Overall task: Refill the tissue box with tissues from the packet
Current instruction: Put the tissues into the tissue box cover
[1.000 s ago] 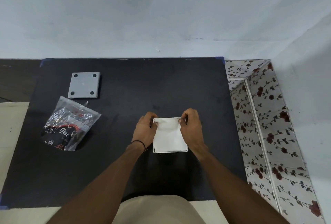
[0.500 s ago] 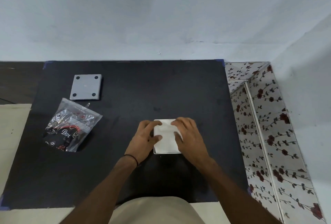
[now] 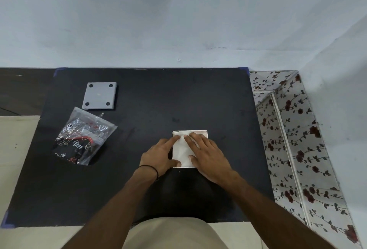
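A white square tissue box (image 3: pixel 202 131) sits open-topped on the black mat, filled with white tissues (image 3: pixel 182 150). My left hand (image 3: pixel 159 155) lies at the box's left side with its fingers flat on the tissues. My right hand (image 3: pixel 206 152) rests palm down on top of the tissues, fingers spread, covering the box's right half. The clear plastic packet (image 3: pixel 83 139) with dark print lies crumpled at the left of the mat. The grey square lid (image 3: pixel 99 95), with four black feet showing, lies at the back left.
The black mat (image 3: pixel 139 189) covers the table in front of a pale wall. A panel with a red flower pattern (image 3: pixel 294 149) stands along the right side. My lap in beige cloth (image 3: pixel 170 232) is at the near edge.
Both hands went from pinching the tissues' far corners above the box to lying flat on them, pressing them down into the box.
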